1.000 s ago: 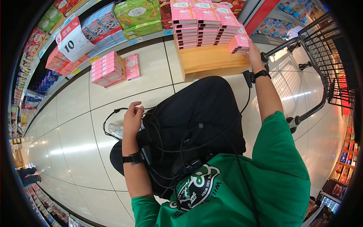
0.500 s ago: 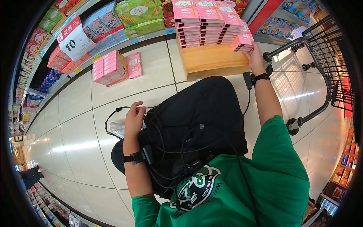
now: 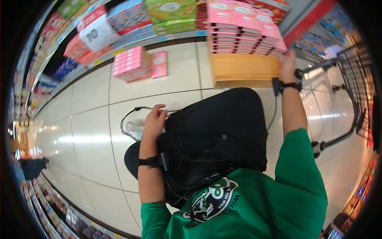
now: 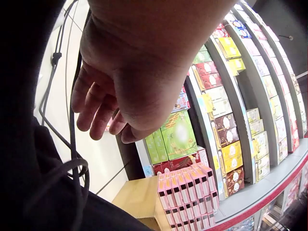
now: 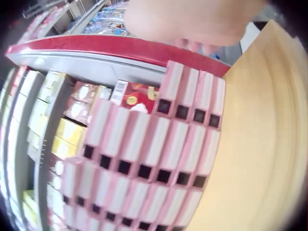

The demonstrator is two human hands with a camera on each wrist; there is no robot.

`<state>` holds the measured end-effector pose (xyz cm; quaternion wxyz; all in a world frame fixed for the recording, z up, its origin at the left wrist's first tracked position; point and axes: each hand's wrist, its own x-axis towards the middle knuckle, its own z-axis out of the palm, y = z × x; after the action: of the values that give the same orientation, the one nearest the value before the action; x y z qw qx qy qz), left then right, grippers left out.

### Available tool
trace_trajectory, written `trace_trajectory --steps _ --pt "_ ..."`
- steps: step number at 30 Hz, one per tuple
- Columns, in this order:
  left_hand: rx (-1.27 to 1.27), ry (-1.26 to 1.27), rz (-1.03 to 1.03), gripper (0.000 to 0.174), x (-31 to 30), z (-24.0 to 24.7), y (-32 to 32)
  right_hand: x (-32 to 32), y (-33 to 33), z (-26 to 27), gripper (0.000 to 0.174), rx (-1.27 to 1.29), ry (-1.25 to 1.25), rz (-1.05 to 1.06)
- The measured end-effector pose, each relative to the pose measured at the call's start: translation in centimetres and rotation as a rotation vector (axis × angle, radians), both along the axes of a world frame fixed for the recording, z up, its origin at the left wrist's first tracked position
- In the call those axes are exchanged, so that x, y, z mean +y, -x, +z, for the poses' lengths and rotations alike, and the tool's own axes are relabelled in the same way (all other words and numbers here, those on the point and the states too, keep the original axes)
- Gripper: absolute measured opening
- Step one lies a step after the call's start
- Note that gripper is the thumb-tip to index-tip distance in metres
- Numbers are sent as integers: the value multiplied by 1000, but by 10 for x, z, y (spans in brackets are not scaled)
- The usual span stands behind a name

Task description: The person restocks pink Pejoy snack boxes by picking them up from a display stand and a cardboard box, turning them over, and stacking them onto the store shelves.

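My right hand (image 3: pixel 288 65) is at the right side of the stacked pink boxes (image 3: pixel 246 34), near the front corner of the wooden stand (image 3: pixel 246 65). In the right wrist view, fingertips (image 5: pixel 195 45) show beyond the palm, just above the end column of pink boxes (image 5: pixel 192 94). No box shows inside that hand, and its thumb is hidden. My left hand (image 3: pixel 154 123) hangs by my knee, fingers loosely bent and holding nothing. In the left wrist view the left hand (image 4: pixel 115 91) is above the floor, with the pink stack beyond it.
A block of pink boxes (image 3: pixel 132 63) and a flat pink pack (image 3: pixel 159 64) rest on the floor by the shelf. A shopping cart (image 3: pixel 354 91) stands at the right. Cables (image 3: pixel 137 108) run across my lap. Another person (image 3: pixel 34 168) is far left.
The pink boxes my right hand held out at the stack's front corner now line up with the stack. That hand is at its side, without a visible box. The head view has shifted.
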<state>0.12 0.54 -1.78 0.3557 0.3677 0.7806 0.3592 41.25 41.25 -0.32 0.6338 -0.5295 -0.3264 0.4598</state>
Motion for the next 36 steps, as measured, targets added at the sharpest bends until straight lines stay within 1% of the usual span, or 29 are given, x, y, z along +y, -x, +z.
trace_trajectory --steps 2,3,4,5,7,9,11,13,15,16,18,19,21,23,28,30,31,33,34,35,36 --pt "68 28 -32 30 1 7 -4 -24 8 16 27 -224 -135 -230" --pt "70 31 4 30 1 11 -5 -41 21 23 26 -165 -252 -102" --pt "78 26 -3 30 2 15 -5 -58 37 31 25 -103 -367 22" --pt "85 27 -18 31 1 18 -6 -79 59 42 25 -99 -361 47" --pt "83 21 -15 32 3 28 -7 -128 119 71 25 -237 -398 625" --pt "72 -3 -29 33 5 36 -9 -160 182 94 25 -298 -258 977" --pt "82 -20 -32 32 5 36 -9 -162 240 86 26 -388 -103 1273" --pt "89 -38 -33 32 4 39 -10 -157 300 51 32 -419 70 1421" --pt "57 -56 -20 31 1 46 -10 -157 347 6 38 -360 409 1411" --pt "54 -55 -14 31 0 47 -10 -154 366 -23 38 -364 410 1416" --pt "47 -55 -8 31 -1 48 -8 -152 395 -75 45 -409 607 1310" --pt "41 -54 -1 30 -1 46 -6 -154 404 -85 45 -408 608 1319" --pt "56 -43 -5 30 0 45 -4 -158 419 -102 48 -374 702 1132" --pt "65 -44 -37 31 2 47 -2 -161 429 -115 48 -386 682 1117" --pt "41 -49 -95 31 14 48 3 -161 434 -124 44 -375 622 1056" --pt "37 -52 -112 31 14 46 4 -162 438 -127 30 -216 545 905" --pt "51 -58 -127 31 12 46 3 -161 441 -135 30 -223 541 905" --pt "50 -90 -158 31 9 46 0 -156 444 -152 19 -267 398 947" --pt "43 -68 -141 30 7 46 -1 -156 445 -157 25 -221 334 898" --pt "37 -49 -129 30 8 46 -2 -154 449 -160 27 -239 340 820" --pt "23 -47 -128 30 9 49 -2 -153 454 -162 23 -181 372 769"
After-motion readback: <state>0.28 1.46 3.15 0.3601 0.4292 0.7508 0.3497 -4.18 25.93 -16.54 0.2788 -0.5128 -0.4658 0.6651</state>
